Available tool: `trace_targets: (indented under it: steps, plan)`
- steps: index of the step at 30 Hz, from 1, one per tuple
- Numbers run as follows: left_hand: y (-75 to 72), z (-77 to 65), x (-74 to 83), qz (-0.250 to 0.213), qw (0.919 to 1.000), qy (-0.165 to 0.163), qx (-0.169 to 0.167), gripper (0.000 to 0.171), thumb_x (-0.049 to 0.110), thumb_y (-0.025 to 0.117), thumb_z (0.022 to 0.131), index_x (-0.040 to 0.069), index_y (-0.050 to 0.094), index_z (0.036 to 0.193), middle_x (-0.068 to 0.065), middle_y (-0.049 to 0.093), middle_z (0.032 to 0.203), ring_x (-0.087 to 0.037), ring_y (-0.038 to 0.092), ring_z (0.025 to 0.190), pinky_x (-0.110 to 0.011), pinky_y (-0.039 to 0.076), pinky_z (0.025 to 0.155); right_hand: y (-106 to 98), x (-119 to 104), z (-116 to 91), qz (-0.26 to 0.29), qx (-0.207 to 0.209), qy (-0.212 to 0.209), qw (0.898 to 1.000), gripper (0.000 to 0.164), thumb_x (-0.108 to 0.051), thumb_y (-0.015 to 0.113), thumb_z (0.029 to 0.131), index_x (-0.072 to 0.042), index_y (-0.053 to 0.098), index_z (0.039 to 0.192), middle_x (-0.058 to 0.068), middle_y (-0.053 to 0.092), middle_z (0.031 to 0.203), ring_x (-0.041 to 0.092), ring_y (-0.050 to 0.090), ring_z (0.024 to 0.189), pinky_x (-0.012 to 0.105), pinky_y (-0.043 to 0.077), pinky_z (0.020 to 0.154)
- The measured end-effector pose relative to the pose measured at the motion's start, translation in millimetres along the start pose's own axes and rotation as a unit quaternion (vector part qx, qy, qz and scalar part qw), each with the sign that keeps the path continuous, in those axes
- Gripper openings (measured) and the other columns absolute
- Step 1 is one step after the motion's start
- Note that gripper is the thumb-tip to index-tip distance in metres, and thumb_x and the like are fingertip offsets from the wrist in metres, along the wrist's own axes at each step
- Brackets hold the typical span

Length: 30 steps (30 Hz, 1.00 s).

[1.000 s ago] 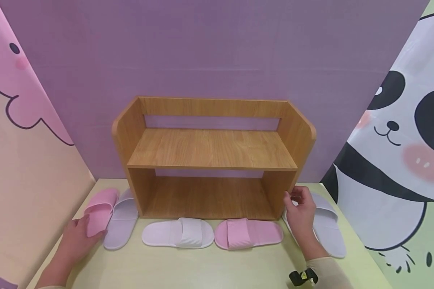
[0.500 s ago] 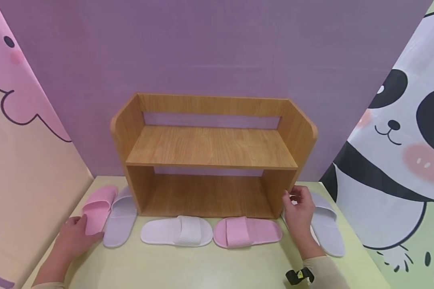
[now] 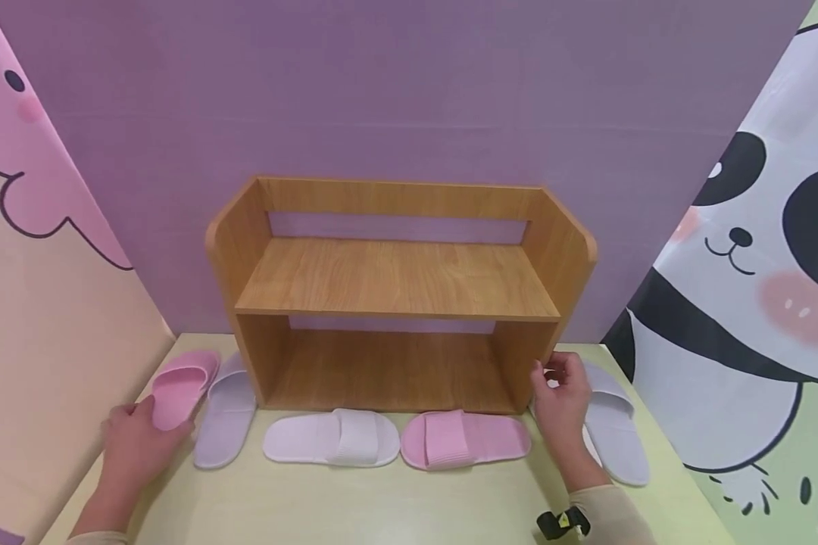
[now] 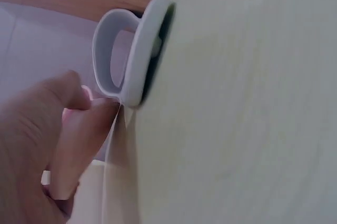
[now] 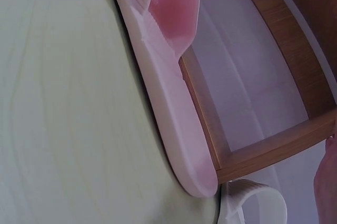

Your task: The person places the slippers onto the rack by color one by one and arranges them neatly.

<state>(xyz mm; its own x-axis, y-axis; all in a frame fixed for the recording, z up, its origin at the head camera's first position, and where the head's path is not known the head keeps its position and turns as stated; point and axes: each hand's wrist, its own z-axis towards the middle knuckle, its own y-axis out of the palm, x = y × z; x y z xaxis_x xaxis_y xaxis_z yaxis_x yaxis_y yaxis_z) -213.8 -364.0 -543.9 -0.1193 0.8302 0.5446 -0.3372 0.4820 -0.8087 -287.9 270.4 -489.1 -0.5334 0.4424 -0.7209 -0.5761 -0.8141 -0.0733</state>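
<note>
My left hand [image 3: 139, 446] pinches the heel end of a pink slipper [image 3: 177, 397] left of the shelf, and the sole tilts up at that end. In the left wrist view the hand [image 4: 37, 140] hides most of that slipper. Beside it lies a lavender slipper [image 3: 226, 428], its open strap [image 4: 105, 50] facing the left wrist camera. My right hand [image 3: 563, 401] grips the front edge of the wooden shelf's [image 3: 395, 280] right side panel between thumb and fingers. Under this hand is a partly hidden white slipper [image 5: 258, 200], with another lavender slipper [image 3: 616, 431] to its right.
In front of the two-tier shelf, a white slipper [image 3: 330, 437] and a pink slipper [image 3: 465, 440] lie sideways, toe end to heel end in a row. A purple wall [image 3: 395, 91] rises behind, and printed side walls flank the pale table [image 3: 354, 507].
My left hand has shifted slightly left and tipped the pink slipper, raising its heel end and turning its strap opening into view. The right hand stays at the shelf panel.
</note>
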Motion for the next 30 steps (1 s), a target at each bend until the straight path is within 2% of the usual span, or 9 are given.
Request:
trace_targets:
  steps: [4,8,14,23,30]
  plan:
    - [-5.8,-0.1,13.8,-0.023,0.9988,-0.018,0.040,0.089,0.032,0.079,0.091,-0.021,0.042,0.153,-0.048,0.038,0.135,-0.065,0.034,0.126,-0.074,0.042,0.091,1.5,-1.3,-2.4,0.008,0.002,0.002,1.000,0.013,0.017,0.065,0.093,0.017,0.060,0.105,0.025,0.065,0.099,0.007,0.065,0.090,0.013,0.050,0.074]
    - [-9.4,1.6,26.6,-0.054,0.9955,-0.039,0.068,0.090,0.029,0.077,0.089,-0.017,0.042,0.158,-0.046,0.036,0.140,-0.061,0.032,0.131,-0.070,0.040,0.094,1.4,-2.1,-1.6,0.005,0.001,-0.005,1.000,0.013,0.019,0.064,0.092,0.017,0.059,0.104,0.026,0.064,0.099,0.008,0.065,0.089,0.016,0.052,0.076]
    - [-12.4,3.2,45.8,-0.091,0.9889,-0.030,0.114,0.088,0.022,0.079,0.084,-0.015,0.046,0.157,-0.043,0.039,0.142,-0.060,0.033,0.134,-0.067,0.037,0.096,0.8,0.1,0.3,-0.001,-0.004,-0.013,1.000,0.013,0.021,0.064,0.092,0.016,0.058,0.103,0.026,0.064,0.099,0.003,0.065,0.087,0.015,0.052,0.079]
    - [-22.8,-0.3,70.6,-0.109,0.9855,-0.039,0.123,0.091,0.022,0.081,0.084,-0.012,0.044,0.160,-0.041,0.037,0.146,-0.056,0.031,0.136,-0.065,0.036,0.096,0.7,2.3,1.8,0.005,0.000,-0.025,1.000,0.014,0.022,0.063,0.090,0.017,0.058,0.102,0.027,0.065,0.098,0.003,0.065,0.086,0.015,0.051,0.077]
    - [-29.3,-3.1,88.5,-0.125,0.9778,-0.020,0.167,0.089,0.021,0.082,0.081,-0.007,0.050,0.159,-0.035,0.040,0.145,-0.052,0.033,0.135,-0.062,0.034,0.098,1.1,4.4,1.1,0.003,0.005,-0.032,0.999,0.013,0.021,0.063,0.090,0.017,0.058,0.101,0.026,0.064,0.096,0.001,0.065,0.085,0.016,0.052,0.076]
